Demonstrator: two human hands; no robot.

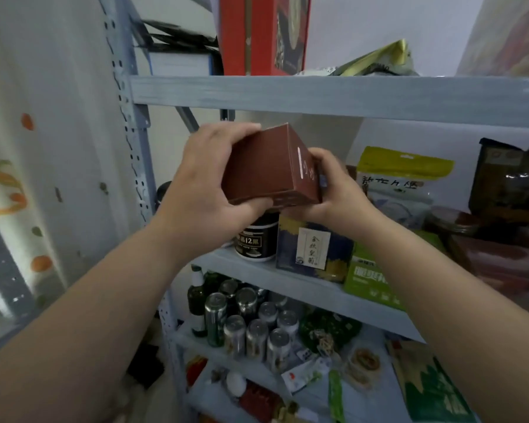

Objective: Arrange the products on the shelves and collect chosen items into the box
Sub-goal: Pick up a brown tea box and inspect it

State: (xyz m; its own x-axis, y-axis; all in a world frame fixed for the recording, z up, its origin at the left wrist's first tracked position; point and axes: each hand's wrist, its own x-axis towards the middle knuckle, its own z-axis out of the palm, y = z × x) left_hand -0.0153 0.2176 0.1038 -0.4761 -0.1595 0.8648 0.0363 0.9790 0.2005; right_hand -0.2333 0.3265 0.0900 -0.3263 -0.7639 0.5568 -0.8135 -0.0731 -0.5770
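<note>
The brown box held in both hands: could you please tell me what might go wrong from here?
The brown box is tilted, gripped only at its ends by the left hand and right hand; it could slip. It hovers just above the black jar and blue box, so lowering it may knock them. A drop might hit the cans below.

held box [269,169]: up between left hand [208,181] and right hand [333,190], in front of the middle shelf [306,288]
jar [255,239]: on the middle shelf, right under the held box
labelled carton [313,248]: just beside the jar, to its right
flat pack [370,282]: right of the labelled carton, at the front edge
pouch [400,178]: behind the flat pack
cans [257,325]: one shelf down, bottle [197,297] to their left
tall carton [263,32]: on the top shelf [333,96]
</note>
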